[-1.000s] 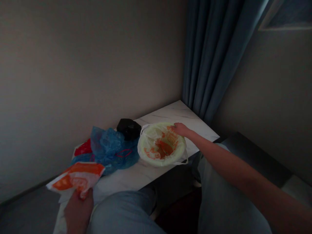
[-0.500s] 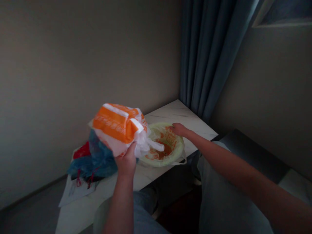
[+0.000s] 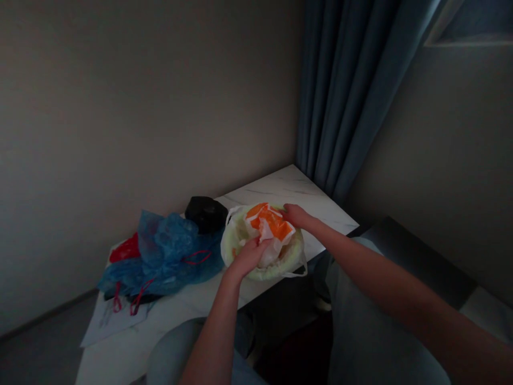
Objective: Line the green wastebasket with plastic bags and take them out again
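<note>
A pale green bin (image 3: 228, 243), lined with a white plastic bag whose handles hang over the rim, stands on the marble-patterned table. My left hand (image 3: 251, 255) is closed on an orange and white plastic bag (image 3: 269, 220), which is now inside the bin's mouth. On the bin's far right rim, my right hand (image 3: 295, 215) grips the edge, its fingertips partly hidden by the rim. The orange bag's lower part and the bin's bottom are hidden.
Left of the bin lie blue plastic bags (image 3: 168, 256) with red drawstrings, a black bag (image 3: 206, 214) and a red bag (image 3: 125, 248). A paper sheet (image 3: 108, 323) sits at the left end of the table (image 3: 280, 184). A blue curtain (image 3: 340, 96) hangs in the corner.
My left hand has moved the orange and white bag from the left of the bin, rightward and down into it. The blue and black bags now show. My right hand stays on the rim.
</note>
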`<state>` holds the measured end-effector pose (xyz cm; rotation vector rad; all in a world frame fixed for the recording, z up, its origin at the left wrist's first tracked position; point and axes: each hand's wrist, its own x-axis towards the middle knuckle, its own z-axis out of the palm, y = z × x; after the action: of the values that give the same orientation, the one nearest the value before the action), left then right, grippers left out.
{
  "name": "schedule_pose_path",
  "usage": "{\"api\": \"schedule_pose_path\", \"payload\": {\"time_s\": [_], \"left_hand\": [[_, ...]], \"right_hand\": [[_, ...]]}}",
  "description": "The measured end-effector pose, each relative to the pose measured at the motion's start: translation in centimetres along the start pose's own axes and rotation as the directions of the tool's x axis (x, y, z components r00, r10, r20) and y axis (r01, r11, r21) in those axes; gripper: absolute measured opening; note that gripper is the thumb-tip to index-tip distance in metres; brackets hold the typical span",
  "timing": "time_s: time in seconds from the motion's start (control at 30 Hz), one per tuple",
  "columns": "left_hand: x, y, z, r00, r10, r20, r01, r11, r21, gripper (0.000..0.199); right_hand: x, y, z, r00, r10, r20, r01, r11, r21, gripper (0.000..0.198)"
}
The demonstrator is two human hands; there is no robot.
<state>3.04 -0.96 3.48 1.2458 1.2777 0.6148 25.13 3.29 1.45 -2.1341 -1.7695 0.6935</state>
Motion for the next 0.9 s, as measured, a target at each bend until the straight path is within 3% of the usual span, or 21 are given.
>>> {"api": "schedule_pose_path", "payload": {"time_s": [0.1, 0.2, 0.3, 0.4, 0.47, 0.57, 0.67, 0.8, 0.9], "left_hand": [[0.5, -0.2, 0.1, 0.98, 0.057, 0.189, -0.126, 0.916, 0.38, 0.033], [1.0, -0.5, 0.2, 0.976, 0.042, 0.215, -0.159, 0.812, 0.562, 0.039], [1.3, -0.7, 0.3, 0.964, 0.1, 0.247, -0.234, 0.758, 0.608, 0.036], [1.1, -0.5, 0.2, 0.962, 0.147, 0.232, -0.265, 0.718, 0.643, 0.034], [0.5, -0.3, -0.4, 0.962, 0.172, 0.211, -0.27, 0.7, 0.661, 0.031], [-0.5, 0.2, -2.2, 0.949, 0.249, 0.193, -0.315, 0.718, 0.621, 0.03], [-1.1, 0.5, -4.9, 0.937, 0.344, 0.058, -0.297, 0.701, 0.648, 0.025], [-0.6, 0.0, -8.1, 0.891, 0.363, -0.272, -0.072, 0.706, 0.705, 0.03], [0.0, -1.0, -9.5, 0.914, 0.162, -0.371, 0.133, 0.746, 0.652, 0.042]], "right_hand": [[-0.5, -0.5, -0.5, 0.963, -0.102, -0.251, 0.146, 0.976, 0.162, 0.024], [-1.9, -1.3, -1.5, 0.84, -0.345, -0.418, 0.467, 0.853, 0.234, 0.022], [-3.7, -2.2, -2.1, 0.731, -0.595, -0.335, 0.675, 0.701, 0.228, 0.028], [-4.9, -2.8, -1.5, 0.68, -0.715, -0.161, 0.733, 0.667, 0.132, 0.039], [-5.2, -3.2, -0.5, 0.695, -0.717, -0.053, 0.719, 0.694, 0.047, 0.034], [-5.2, -3.7, 1.2, 0.782, -0.616, 0.094, 0.623, 0.775, -0.108, 0.025], [-4.8, -4.2, 2.5, 0.838, -0.493, 0.234, 0.543, 0.798, -0.262, 0.029], [-4.4, -4.7, 3.6, 0.858, -0.398, 0.324, 0.494, 0.811, -0.312, 0.026], [-4.2, -5.1, 4.3, 0.864, -0.239, 0.443, 0.404, 0.855, -0.326, 0.01]]}}
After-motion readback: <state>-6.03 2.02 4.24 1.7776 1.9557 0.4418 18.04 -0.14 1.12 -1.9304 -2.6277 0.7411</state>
